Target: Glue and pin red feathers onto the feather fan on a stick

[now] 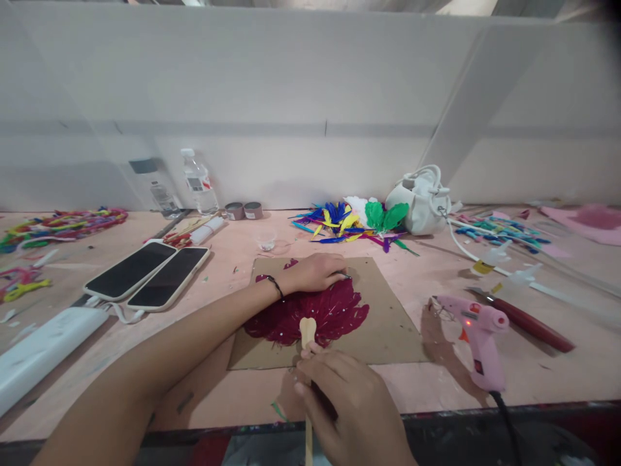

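Note:
A fan of dark red feathers (334, 310) lies on a sheet of brown cardboard (388, 323). My left hand (317, 272), with a dark band at the wrist, rests palm down across the upper feathers, its fingers stretched to the right and partly hidden. In my right hand (352, 395), the fingers are wrapped round a pale wooden handle (308, 331). Its rounded top overlaps the lower middle of the feathers, and its lower end sticks out below my hand. Whether handle and feathers are joined, I cannot tell.
At right stand a pink glue gun (480, 333), its light lit, and a red-handled knife (528, 320). Behind lie coloured feathers (339, 220) beside a white bag (417, 204). Two phones (169, 278), a white power bank (48, 356) and a water bottle (200, 184) are left.

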